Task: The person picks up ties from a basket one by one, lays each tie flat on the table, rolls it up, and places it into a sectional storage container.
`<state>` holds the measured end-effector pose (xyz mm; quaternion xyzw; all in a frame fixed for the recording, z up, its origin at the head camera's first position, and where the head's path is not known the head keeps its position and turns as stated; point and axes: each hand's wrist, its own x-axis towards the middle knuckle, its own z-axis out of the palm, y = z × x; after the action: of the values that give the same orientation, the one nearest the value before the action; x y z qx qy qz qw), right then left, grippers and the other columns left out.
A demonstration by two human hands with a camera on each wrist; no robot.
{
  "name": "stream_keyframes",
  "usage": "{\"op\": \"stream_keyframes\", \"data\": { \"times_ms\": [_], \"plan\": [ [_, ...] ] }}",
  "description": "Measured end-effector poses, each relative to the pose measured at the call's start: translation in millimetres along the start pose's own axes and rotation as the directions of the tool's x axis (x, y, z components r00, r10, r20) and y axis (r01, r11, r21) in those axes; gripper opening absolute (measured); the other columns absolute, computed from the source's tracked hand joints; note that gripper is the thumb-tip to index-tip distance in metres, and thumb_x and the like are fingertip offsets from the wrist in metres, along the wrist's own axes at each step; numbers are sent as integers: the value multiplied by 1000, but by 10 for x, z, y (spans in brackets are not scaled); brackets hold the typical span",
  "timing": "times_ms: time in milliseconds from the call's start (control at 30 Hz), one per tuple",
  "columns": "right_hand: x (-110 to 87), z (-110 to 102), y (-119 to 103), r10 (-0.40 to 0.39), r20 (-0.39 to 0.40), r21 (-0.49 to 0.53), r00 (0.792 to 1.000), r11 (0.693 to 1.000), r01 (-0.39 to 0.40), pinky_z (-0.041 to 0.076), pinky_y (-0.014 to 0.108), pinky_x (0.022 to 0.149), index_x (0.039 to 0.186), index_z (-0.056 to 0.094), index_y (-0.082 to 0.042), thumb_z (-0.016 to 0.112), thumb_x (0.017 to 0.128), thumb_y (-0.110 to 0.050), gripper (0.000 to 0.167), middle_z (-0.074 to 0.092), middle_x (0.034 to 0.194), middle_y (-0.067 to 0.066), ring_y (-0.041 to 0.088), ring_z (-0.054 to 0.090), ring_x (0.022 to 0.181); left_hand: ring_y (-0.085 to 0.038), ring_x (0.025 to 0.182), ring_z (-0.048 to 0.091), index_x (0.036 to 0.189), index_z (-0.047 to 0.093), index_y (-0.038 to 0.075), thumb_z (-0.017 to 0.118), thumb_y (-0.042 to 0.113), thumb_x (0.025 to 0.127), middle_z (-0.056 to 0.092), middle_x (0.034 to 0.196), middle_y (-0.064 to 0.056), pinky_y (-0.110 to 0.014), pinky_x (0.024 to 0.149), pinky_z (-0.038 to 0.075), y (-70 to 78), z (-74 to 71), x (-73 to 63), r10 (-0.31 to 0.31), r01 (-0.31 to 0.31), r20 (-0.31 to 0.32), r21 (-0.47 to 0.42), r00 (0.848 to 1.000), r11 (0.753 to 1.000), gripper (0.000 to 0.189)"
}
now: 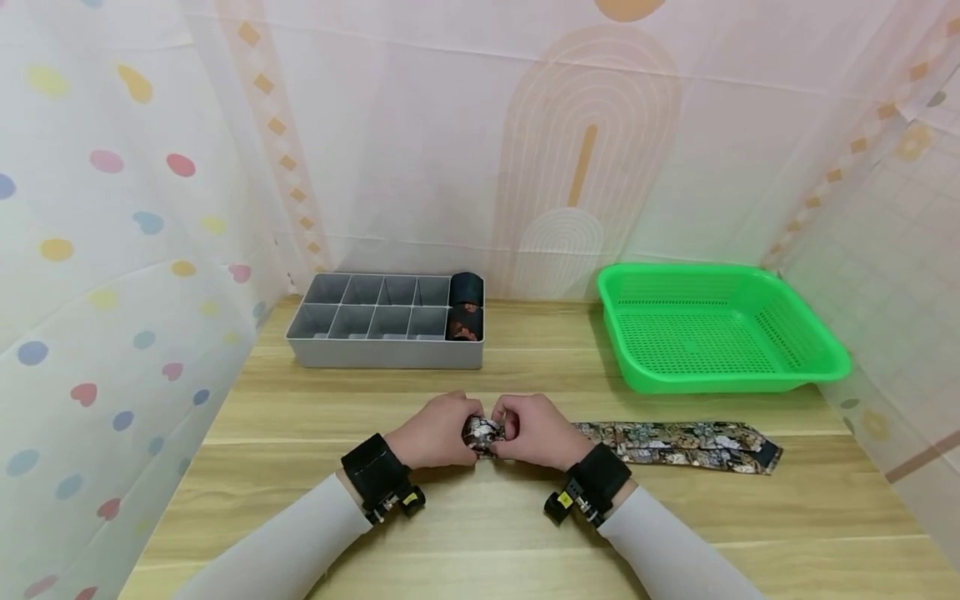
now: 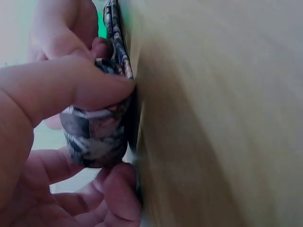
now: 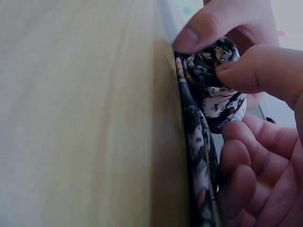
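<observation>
A patterned necktie [image 1: 675,443] in black, white and brown lies along the table, its flat tail stretching to the right. Its left part is wound into a roll [image 2: 97,137]. My left hand [image 1: 438,429] grips that roll from the left, thumb over its side and fingers curled around it. From the right, my right hand [image 1: 543,432] pinches the same roll with thumb and fingers, as the right wrist view shows, where the coiled end [image 3: 215,71] is visible. The strip under the right hand is partly hidden in the head view.
Behind the hands stands a grey divided box [image 1: 386,354]. Its two right-hand compartments hold a dark rolled necktie [image 1: 467,289] and a black and orange rolled one [image 1: 465,322]. A green basket [image 1: 720,383] sits at the back right. Printed curtains [image 1: 420,125] border the table.
</observation>
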<state>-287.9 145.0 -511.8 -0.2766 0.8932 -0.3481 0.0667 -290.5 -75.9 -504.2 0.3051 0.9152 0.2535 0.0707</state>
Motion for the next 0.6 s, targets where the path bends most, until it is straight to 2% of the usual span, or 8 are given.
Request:
{"op": "stream_keyframes", "data": {
  "times_ms": [133, 267, 600],
  "plan": [
    [-8, -21, -10, 9, 6, -46, 1000, 999, -8, 47, 23, 65, 93, 68, -18, 88, 81, -21, 23, 58, 66, -12, 3, 52, 59, -15, 82, 55, 101, 71, 12, 93, 15, 68, 61, 95, -1, -32, 74, 52, -19, -16, -22, -1, 1, 17, -1, 1000, 1000, 40],
    [-19, -58, -9, 17, 24, -70, 1000, 997, -16, 49, 24, 67, 91, 69, -18, 90, 80, -21, 24, 57, 64, -13, 2, 52, 58, -13, 82, 54, 103, 71, 13, 94, 22, 70, 61, 95, 1, -30, 72, 49, -27, -9, -32, 6, -6, 8, -1, 1000, 1000, 41],
    [-10, -101, 31, 46, 55, -106, 997, 994, -40, 47, 24, 60, 82, 67, -20, 94, 75, -22, 28, 58, 60, -14, 3, 53, 52, -12, 79, 51, 102, 74, 18, 90, 25, 74, 60, 90, 5, -27, 69, 43, -1, 37, -22, 22, -24, -74, -31, 997, 999, 33]
  ]
}}
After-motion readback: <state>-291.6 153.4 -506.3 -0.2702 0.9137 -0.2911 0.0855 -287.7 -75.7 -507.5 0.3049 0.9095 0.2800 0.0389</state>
